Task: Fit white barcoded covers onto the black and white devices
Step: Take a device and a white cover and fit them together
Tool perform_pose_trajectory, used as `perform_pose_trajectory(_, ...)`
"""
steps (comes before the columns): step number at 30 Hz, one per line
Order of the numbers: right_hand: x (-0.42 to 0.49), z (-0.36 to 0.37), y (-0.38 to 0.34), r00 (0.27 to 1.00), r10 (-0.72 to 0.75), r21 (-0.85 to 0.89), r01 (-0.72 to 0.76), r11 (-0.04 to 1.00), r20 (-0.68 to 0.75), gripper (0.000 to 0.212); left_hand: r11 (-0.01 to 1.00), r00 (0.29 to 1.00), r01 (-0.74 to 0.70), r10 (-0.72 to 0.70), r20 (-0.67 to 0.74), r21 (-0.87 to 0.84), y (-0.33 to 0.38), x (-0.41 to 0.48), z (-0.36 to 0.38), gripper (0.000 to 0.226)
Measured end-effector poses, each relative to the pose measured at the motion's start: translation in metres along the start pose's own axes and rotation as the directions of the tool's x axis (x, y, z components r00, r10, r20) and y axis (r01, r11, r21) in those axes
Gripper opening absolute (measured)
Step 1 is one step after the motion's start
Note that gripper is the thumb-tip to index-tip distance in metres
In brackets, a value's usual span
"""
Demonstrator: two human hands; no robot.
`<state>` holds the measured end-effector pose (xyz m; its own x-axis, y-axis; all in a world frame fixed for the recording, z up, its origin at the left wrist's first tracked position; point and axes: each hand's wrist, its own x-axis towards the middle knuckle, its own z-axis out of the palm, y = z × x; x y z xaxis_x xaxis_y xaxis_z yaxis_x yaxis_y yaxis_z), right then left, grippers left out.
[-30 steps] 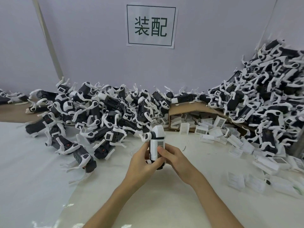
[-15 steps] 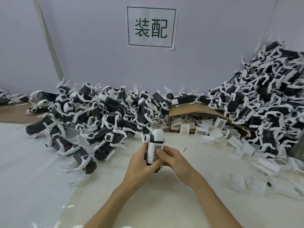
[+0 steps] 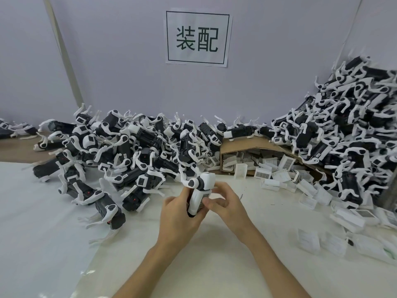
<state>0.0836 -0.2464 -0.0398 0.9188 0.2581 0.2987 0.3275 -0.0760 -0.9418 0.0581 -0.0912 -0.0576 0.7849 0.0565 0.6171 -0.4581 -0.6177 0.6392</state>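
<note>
White barcoded cover [image 3: 202, 200] sits on device [image 3: 198, 191], held above worktop [image 3: 214, 254]; left hand [image 3: 178, 214] grips body, right hand [image 3: 223, 203] pinches cover. Press evenly along edges until flush.

In the upper middle of the frame you face a white paper sign [image 3: 197, 38] on the wall [image 3: 107, 61]. It reads "装配" in dark characters inside a thin rectangular border. The loose white covers [image 3: 262, 174] at right centre, and the cover [image 3: 198, 201] on the device [image 3: 206, 181] you hold, carry barcode labels too small to read.
</note>
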Motion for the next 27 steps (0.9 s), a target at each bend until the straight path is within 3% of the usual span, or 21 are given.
perform_pose_trajectory(3, 0.000, -0.002, 0.004, 0.988, -0.126, -0.211, 0.105, 0.972, -0.092, 0.072, 0.969, 0.999, -0.005, 0.014, -0.035, 0.249, -0.005, 0.001, 0.000, 0.027)
perform_pose_trajectory(5, -0.001, 0.000, 0.009, 0.974, -0.215, -0.336, 0.180, 0.925, -0.071, 0.082, 0.931, 1.000, 0.028, -0.031, 0.003, 0.363, -0.008, 0.000, 0.000, 0.029)
perform_pose_trajectory(11, -0.001, -0.003, 0.011, 0.964, -0.264, -0.439, 0.227, 0.870, -0.025, 0.046, 0.948, 0.996, 0.052, -0.071, 0.051, 0.314, -0.009, 0.001, -0.002, 0.038)
perform_pose_trajectory(16, -0.001, -0.004, 0.011, 0.953, -0.301, -0.460, 0.252, 0.851, -0.035, 0.043, 0.964, 0.996, 0.048, -0.066, 0.057, 0.261, -0.009, 0.003, -0.005, 0.043)
perform_pose_trajectory(27, 0.001, -0.005, 0.010, 0.953, -0.254, -0.368, 0.179, 0.913, -0.167, 0.040, 0.979, 0.999, -0.022, 0.031, -0.043, 0.203, -0.002, 0.004, -0.004, 0.052)
